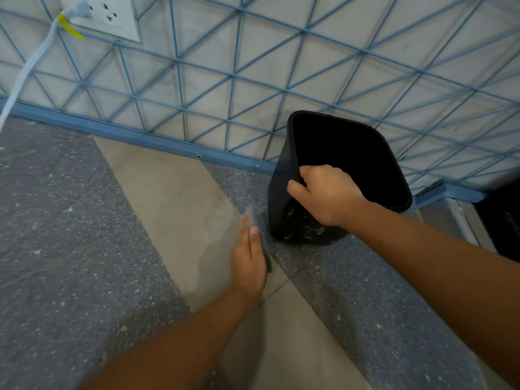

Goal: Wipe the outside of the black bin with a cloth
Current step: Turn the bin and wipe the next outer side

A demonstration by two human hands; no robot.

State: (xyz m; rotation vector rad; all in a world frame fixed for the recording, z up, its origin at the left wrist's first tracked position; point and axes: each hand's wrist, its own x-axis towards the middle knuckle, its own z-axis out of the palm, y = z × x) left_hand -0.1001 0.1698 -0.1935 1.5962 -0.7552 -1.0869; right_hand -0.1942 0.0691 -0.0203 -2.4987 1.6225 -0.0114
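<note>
A black bin [281, 198] stands on the floor by the wall, tilted toward me, its dark inside showing. My right hand [326, 195] grips its near rim, fingers curled over the edge. A crumpled black bag [306, 229] shows below that hand at the bin's base. My left hand [249, 260] holds a grey cloth [257, 220] flat, just left of the bin's lower side; the cloth is blurred and partly hidden behind the hand. Whether the cloth touches the bin I cannot tell.
The floor has grey speckled [56, 220] and beige [180, 198] bands. A blue skirting [135, 136] runs under a white wall with blue lines. A wall socket [107, 15] with a white cable [25, 71] is at top left. A dark object [503, 220] sits at far right.
</note>
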